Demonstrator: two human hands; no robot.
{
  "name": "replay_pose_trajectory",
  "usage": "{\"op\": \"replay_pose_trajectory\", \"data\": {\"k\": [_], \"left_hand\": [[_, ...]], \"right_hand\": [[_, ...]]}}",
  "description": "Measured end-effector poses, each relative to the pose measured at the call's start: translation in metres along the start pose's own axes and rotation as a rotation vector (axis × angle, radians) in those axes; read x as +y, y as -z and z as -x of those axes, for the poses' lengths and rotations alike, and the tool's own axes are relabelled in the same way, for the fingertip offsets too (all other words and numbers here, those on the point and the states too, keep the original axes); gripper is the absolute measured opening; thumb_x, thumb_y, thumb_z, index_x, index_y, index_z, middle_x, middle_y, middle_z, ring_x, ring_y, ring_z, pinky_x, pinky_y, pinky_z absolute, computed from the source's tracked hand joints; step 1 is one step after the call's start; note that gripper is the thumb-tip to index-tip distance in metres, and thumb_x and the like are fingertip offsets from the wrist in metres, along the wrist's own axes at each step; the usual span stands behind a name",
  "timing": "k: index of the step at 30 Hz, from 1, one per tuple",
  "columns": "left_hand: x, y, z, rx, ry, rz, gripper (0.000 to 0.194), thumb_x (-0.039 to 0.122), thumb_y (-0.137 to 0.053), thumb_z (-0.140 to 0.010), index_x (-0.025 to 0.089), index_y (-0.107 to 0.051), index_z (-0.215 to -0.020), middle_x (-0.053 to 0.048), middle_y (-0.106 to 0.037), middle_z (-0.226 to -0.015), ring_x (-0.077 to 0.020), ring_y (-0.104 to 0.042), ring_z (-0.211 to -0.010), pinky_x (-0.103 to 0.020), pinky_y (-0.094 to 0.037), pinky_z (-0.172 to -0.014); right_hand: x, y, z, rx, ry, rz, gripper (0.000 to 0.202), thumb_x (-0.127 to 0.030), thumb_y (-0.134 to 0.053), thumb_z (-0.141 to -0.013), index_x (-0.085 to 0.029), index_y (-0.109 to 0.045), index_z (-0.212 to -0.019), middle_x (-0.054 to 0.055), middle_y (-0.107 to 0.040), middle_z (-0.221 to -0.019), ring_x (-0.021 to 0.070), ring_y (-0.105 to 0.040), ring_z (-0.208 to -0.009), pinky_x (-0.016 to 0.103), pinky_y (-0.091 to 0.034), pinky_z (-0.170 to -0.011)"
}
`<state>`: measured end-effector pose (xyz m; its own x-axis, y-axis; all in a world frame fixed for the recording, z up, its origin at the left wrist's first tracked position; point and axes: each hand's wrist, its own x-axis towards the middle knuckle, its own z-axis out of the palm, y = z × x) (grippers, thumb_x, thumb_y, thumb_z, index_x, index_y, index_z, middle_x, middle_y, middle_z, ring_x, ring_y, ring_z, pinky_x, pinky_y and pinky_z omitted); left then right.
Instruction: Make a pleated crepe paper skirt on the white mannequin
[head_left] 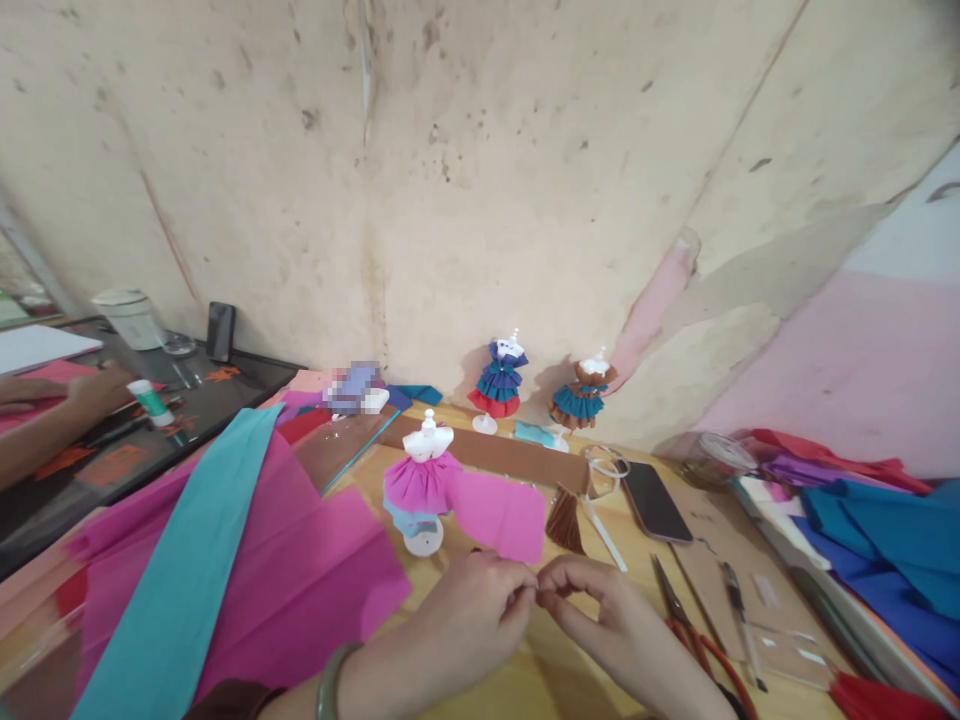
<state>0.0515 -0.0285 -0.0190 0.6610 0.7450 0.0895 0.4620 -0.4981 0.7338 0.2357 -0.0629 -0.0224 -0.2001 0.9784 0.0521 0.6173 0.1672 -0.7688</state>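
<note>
My left hand (487, 605) and my right hand (604, 615) meet fingertip to fingertip low in the view. Both are closed in a pinch; whatever sits between the fingers is too small or hidden to name. Just beyond them stands a small white dress-form (427, 442) on a round base. A gathered magenta crepe paper skirt (420, 484) wraps its waist, with light blue paper below. From the skirt a loose magenta strip (501, 512) stretches right, its lower edge close to my fingertips; I cannot tell whether they touch it.
Two dressed forms, one blue and red (501, 382), one brown and teal (581, 400), stand by the wall. Magenta sheets (315, 570) and a turquoise strip (187, 540) lie left. Scissors (694, 640), a phone (656, 500) and a pen (739, 610) lie right. Another person's hand (94, 395) is far left.
</note>
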Motion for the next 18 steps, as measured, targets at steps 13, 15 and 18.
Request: {"op": "replay_pose_trajectory", "data": {"k": [13,15,18], "left_hand": [[-0.0067,-0.0031,-0.001,-0.017,0.047,0.249,0.025,0.019,-0.04,-0.091,0.019,-0.045,-0.067,0.006,-0.039,-0.058,-0.01,-0.038,-0.057,-0.024,-0.023,-0.053],[-0.0066,-0.0031,-0.0015,-0.021,0.04,0.252,0.025,0.019,-0.04,-0.091,0.019,-0.046,-0.067,0.006,-0.038,-0.057,-0.0099,-0.037,-0.056,-0.024,-0.023,-0.053],[-0.0071,-0.0031,-0.0027,-0.021,0.033,0.235,0.023,0.018,-0.041,-0.089,0.019,-0.048,-0.067,0.007,-0.037,-0.058,-0.0099,-0.037,-0.056,-0.024,-0.023,-0.054]], "right_hand": [[-0.0033,0.0026,0.0041,0.075,-0.017,-0.021,0.014,-0.025,-0.058,-0.086,-0.019,-0.069,-0.079,0.003,-0.073,-0.079,0.0193,-0.067,-0.078,0.028,-0.05,-0.075],[-0.003,0.0016,0.0053,0.082,-0.013,0.0,0.014,-0.021,-0.057,-0.086,-0.019,-0.069,-0.079,0.003,-0.073,-0.079,0.0188,-0.067,-0.078,0.027,-0.049,-0.075],[-0.0045,0.0005,0.0054,0.087,-0.017,0.027,0.016,-0.018,-0.055,-0.086,-0.019,-0.07,-0.08,0.003,-0.073,-0.08,0.0186,-0.067,-0.079,0.027,-0.049,-0.076]]}}
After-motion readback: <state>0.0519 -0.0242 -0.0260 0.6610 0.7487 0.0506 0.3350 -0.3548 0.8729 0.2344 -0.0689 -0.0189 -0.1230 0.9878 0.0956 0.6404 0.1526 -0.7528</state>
